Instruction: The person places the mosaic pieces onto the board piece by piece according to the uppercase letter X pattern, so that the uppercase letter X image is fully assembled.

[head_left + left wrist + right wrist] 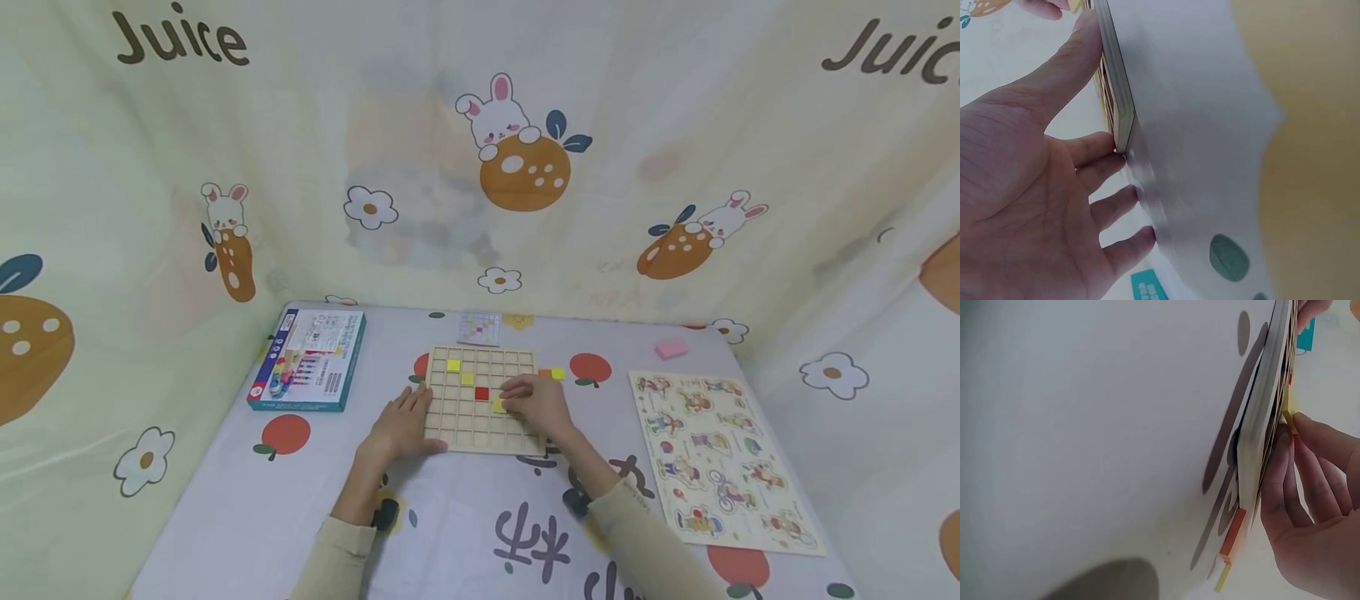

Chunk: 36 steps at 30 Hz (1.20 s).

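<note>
A wooden grid board (457, 429) lies flat on the table. Two yellow tiles (453, 365) and a red tile (482, 393) sit in its cells. My right hand (534, 402) reaches over the board and pinches another yellow tile (498, 406) at a cell; the right wrist view shows that tile (1289, 410) at my fingertips (1282, 440). My left hand (402, 425) lies open, fingers straight, against the board's left edge (1119, 100). Loose orange and yellow tiles (555, 373) lie just past the board's right side.
A blue game box (309, 358) lies at the left. A pattern card (479, 328) sits behind the board, a pink block (671, 349) at the far right. A cartoon-figure puzzle board (720, 462) lies on the right. Printed cloth walls enclose the table.
</note>
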Tool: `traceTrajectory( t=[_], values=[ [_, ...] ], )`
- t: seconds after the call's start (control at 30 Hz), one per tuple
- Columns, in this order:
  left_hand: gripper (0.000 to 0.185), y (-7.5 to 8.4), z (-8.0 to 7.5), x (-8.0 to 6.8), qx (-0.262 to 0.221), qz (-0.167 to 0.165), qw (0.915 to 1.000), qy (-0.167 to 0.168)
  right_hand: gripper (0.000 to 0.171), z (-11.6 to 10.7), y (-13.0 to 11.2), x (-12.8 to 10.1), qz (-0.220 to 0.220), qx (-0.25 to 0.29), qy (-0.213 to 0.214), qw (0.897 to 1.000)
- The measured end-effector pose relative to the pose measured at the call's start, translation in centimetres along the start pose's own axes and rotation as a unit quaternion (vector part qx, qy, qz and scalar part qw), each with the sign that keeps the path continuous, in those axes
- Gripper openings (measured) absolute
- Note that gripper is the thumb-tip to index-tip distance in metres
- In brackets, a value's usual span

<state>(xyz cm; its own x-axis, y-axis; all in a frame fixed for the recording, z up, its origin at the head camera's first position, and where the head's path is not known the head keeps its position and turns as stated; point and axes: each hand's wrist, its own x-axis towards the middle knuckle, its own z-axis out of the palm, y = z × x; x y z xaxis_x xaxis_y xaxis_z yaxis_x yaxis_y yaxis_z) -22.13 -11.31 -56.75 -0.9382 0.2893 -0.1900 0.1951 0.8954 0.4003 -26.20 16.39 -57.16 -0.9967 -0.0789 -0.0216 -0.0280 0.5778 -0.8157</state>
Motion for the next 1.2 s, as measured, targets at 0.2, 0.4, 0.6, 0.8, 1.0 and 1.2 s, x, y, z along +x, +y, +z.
traceTrajectory(
  t=[0.2,0.4,0.6,0.8,1.0,1.2],
  values=[
    [0.103,0.4,-0.3,-0.1,0.005,-0.004,1.0000,-0.001,0.019,0.4,-0.3,0.0,-0.033,-0.024,-0.012,0.999],
    [0.100,0.9,-1.0,-0.6,0.003,-0.006,1.0000,-0.007,0.020,0.5,-0.3,0.0,-0.037,-0.045,-0.016,0.998],
    [0.107,-0.1,0.3,0.2,0.006,-0.007,1.0000,0.000,0.016,-0.5,0.4,0.7,-0.023,-0.048,0.001,0.999],
    [0.102,0.7,-0.6,-0.4,-0.004,-0.007,0.9999,-0.006,0.014,-2.6,0.9,1.2,-0.013,-0.064,0.049,0.997],
    [0.102,1.0,-1.0,-0.6,0.000,-0.011,0.9999,-0.010,0.015,-4.8,2.4,2.2,-0.009,-0.083,0.077,0.994],
    [0.103,0.5,-0.6,-0.2,0.003,-0.008,0.9999,-0.007,0.031,-6.4,3.9,3.1,0.005,-0.115,0.081,0.990]
  ],
)
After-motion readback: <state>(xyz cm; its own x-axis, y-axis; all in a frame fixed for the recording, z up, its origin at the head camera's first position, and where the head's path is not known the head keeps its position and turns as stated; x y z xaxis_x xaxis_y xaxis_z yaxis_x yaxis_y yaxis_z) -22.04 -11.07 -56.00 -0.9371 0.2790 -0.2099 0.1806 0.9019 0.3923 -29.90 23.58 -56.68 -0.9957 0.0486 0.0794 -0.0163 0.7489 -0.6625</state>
